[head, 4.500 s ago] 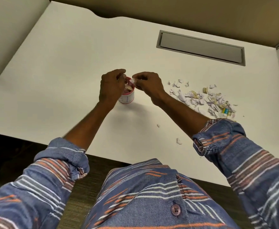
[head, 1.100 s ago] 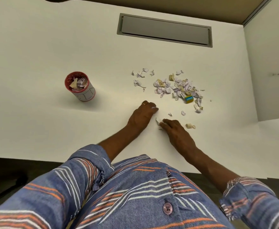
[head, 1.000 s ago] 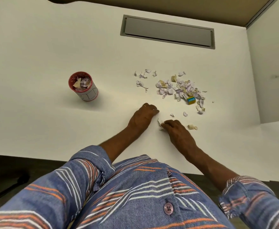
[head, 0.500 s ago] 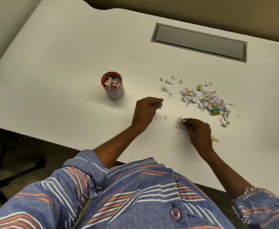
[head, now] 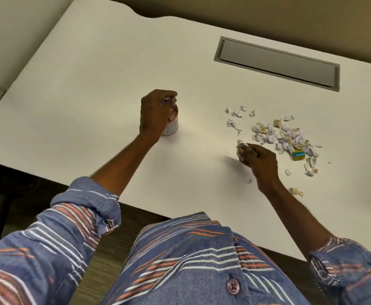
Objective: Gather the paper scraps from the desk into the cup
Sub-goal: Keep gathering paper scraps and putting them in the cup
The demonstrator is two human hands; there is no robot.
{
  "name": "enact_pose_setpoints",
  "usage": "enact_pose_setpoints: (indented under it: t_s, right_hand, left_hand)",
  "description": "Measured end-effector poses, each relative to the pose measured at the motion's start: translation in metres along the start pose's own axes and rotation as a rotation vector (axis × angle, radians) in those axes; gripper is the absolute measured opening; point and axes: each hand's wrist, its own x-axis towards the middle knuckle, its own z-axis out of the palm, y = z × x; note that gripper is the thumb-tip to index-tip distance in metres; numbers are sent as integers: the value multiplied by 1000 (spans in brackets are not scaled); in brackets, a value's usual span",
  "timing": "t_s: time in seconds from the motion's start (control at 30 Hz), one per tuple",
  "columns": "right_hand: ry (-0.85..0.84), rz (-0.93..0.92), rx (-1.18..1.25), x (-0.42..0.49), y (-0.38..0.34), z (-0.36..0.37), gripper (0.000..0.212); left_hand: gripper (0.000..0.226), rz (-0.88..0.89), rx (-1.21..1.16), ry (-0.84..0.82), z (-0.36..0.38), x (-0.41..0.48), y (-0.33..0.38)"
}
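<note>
A small red-and-white cup [head: 172,126] stands on the white desk [head: 92,84], mostly hidden behind my left hand [head: 156,113]. That hand hovers over the cup's rim with its fingers closed on paper scraps. My right hand [head: 257,159] is raised a little above the desk, to the right, and pinches a few white scraps at its fingertips. A pile of torn white and tan paper scraps [head: 283,135] lies just beyond my right hand. A few stray scraps [head: 295,191] lie nearer the front edge.
A small yellow and blue eraser [head: 298,155] sits at the pile's near edge. A grey cable hatch [head: 277,63] is set into the desk at the back right. A partition wall borders the desk on the left and behind.
My left hand has moved left from the desk surface to above the cup, carrying scraps. My right hand has lifted scraps off the desk near the pile.
</note>
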Motion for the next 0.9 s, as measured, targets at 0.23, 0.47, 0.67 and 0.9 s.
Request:
enact_pose_setpoints:
  t_s: [0.23, 0.47, 0.67, 0.9]
  right_hand:
    - [-93, -35, 53, 6, -26, 44, 14]
    - [-217, -107, -6, 15, -54, 95, 16]
    - [-279, -215, -225, 30, -77, 153, 17]
    - [-313, -463, -612, 42, -100, 200, 19]
  left_hand:
    - [21, 22, 57, -54, -3, -3, -15]
    - [26, -13, -27, 40, -7, 0, -10]
    - [43, -29, -119, 41, -12, -1, -12]
    - [55, -54, -282, -45, -21, -3, -11]
